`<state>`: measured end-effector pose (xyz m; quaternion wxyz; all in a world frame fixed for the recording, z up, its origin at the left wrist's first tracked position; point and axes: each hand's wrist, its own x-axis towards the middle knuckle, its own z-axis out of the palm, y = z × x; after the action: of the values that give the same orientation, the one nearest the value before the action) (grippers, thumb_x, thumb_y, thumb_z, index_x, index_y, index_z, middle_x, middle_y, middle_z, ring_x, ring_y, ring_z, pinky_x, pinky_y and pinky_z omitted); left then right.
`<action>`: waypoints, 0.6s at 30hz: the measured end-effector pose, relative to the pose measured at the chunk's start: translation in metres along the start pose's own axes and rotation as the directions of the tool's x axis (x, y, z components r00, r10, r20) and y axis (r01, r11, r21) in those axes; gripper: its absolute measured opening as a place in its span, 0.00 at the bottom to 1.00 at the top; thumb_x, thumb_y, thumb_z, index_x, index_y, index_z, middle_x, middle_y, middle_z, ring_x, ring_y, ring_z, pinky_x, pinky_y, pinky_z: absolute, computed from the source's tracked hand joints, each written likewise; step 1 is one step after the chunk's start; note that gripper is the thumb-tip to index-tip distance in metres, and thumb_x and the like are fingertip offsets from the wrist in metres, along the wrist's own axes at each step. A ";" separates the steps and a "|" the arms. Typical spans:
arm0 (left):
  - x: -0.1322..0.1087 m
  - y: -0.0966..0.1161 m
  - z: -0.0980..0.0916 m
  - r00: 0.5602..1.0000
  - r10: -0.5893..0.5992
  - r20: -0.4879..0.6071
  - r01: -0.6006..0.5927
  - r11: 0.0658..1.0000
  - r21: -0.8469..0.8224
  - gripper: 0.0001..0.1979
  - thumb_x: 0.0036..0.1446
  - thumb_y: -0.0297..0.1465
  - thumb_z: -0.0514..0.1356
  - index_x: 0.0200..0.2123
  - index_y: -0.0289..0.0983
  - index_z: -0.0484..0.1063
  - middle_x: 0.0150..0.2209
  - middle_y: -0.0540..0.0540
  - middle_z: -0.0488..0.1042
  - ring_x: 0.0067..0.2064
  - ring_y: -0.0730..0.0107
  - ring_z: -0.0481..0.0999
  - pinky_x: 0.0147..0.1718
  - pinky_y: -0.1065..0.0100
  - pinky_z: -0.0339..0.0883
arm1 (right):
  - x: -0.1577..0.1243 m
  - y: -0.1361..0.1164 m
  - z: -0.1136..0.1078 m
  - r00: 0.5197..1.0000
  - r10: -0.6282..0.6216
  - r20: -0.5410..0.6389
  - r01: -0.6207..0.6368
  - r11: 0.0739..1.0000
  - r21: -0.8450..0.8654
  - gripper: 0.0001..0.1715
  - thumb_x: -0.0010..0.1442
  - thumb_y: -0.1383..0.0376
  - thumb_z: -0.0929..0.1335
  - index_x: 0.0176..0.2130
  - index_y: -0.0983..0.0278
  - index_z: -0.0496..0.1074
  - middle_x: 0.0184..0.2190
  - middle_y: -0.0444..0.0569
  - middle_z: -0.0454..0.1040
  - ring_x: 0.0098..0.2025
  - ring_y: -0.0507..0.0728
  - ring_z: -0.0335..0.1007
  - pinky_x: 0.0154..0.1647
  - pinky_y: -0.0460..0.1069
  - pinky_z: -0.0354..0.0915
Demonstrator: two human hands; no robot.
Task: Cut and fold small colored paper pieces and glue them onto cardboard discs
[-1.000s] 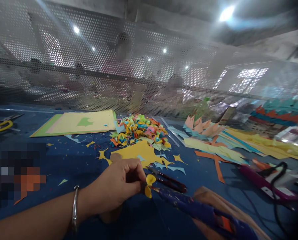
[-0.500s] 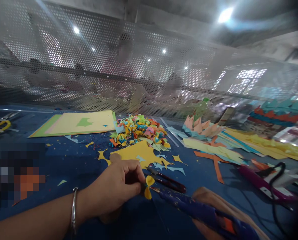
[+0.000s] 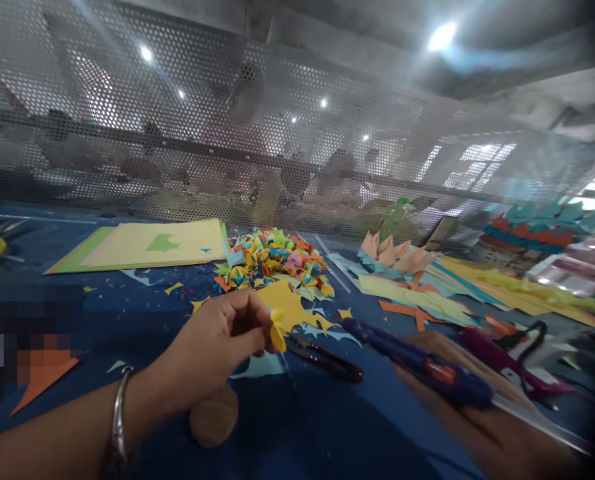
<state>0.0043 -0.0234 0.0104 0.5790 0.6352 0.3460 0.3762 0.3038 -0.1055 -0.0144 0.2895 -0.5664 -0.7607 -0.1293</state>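
Our left hand (image 3: 207, 347) pinches a small yellow paper (image 3: 278, 331), our right hand (image 3: 457, 420) grips a blue glue gun (image 3: 402, 347), snips (image 3: 330, 365) lie on the table (image 3: 287, 433) between them

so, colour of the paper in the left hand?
The paper is yellow; best seen in the head view.

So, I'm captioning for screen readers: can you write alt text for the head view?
A person's left hand pinches a small yellow paper piece above a blue table, while their right hand holds a blue glue gun apart from it. Beyond lie a pile of multicoloured paper bits and a stack of paper sheets, with a perforated screen behind.
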 end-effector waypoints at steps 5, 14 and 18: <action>0.001 0.007 -0.013 0.986 0.078 -0.147 -0.057 0.988 0.146 0.04 0.50 0.28 0.60 0.30 0.37 0.66 0.24 0.53 0.69 0.28 0.74 0.68 0.28 0.71 0.60 | 0.028 0.026 0.000 0.988 0.012 0.151 0.014 0.985 -0.171 0.18 0.60 0.57 0.61 0.47 0.60 0.69 0.42 0.56 0.75 0.45 0.68 0.72 0.43 0.60 0.70; 0.005 0.006 -0.020 0.950 0.155 -0.272 -0.121 0.983 0.136 0.05 0.48 0.29 0.61 0.29 0.36 0.66 0.26 0.52 0.69 0.29 0.74 0.68 0.30 0.70 0.62 | 0.039 0.069 0.001 0.909 -0.080 0.409 0.146 0.980 -0.133 0.16 0.54 0.62 0.68 0.44 0.60 0.73 0.46 0.58 0.75 0.48 0.67 0.71 0.47 0.58 0.68; 0.006 0.005 -0.021 0.910 0.201 -0.362 -0.161 0.977 0.140 0.06 0.49 0.30 0.61 0.30 0.37 0.66 0.26 0.53 0.68 0.28 0.75 0.68 0.27 0.72 0.62 | 0.064 0.029 -0.010 0.937 -0.105 0.333 0.133 0.989 -0.063 0.11 0.58 0.63 0.65 0.42 0.60 0.73 0.40 0.57 0.76 0.39 0.61 0.74 0.39 0.54 0.68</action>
<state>-0.0110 -0.0083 0.0173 0.4303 0.6113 0.4091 0.5233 0.3216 -0.0508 0.0274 0.1261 -0.5446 -0.8251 -0.0824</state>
